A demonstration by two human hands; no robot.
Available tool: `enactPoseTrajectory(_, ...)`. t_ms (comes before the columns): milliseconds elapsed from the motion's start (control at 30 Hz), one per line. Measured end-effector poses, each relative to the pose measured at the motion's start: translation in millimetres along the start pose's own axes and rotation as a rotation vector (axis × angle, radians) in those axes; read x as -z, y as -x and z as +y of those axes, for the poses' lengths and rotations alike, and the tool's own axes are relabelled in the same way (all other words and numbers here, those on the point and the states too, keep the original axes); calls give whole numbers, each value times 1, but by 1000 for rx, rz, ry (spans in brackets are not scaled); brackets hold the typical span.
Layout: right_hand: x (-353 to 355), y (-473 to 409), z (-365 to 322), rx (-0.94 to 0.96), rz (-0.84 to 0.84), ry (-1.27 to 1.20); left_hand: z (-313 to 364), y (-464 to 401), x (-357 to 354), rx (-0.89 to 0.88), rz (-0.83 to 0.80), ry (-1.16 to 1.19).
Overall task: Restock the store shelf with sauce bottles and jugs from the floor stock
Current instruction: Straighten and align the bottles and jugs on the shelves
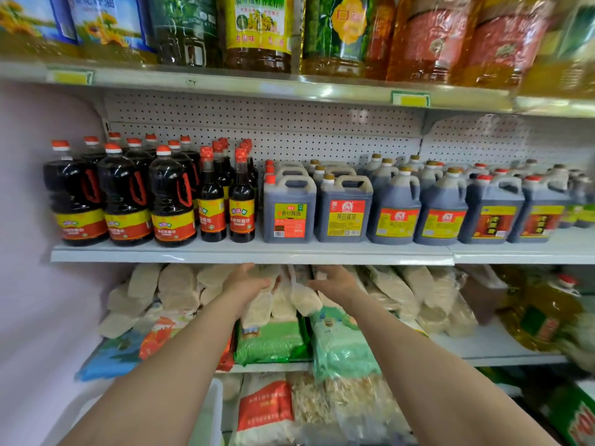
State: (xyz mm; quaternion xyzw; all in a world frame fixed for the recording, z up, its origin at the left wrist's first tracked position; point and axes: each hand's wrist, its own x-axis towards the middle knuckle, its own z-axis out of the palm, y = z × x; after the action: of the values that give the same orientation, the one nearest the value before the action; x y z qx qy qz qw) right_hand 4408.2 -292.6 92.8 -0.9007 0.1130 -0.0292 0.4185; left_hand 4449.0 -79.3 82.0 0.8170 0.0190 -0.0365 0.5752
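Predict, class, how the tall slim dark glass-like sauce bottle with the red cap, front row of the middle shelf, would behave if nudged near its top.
The tall slim dark sauce bottle looks narrow-based, so it would probably tip easily. Full of liquid, it is likely heavy for its size. Close neighbours may stop it, or fall too.

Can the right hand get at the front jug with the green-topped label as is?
Probably yes: the right hand is open and empty just below the shelf edge, and that jug stands in the front row, nothing before it.
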Motion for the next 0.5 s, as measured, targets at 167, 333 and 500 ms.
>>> enactPoseTrajectory(167,7,40,10,-48,7,4,-4,45,3,-19,15,-59)
enactPoseTrajectory(333,1,84,16,-47,2,0,-25,87,8,16,-3,-60)
enactPoseTrajectory(500,-5,115,30,-51,2,-7,-39,113,6,17,-17,-53)
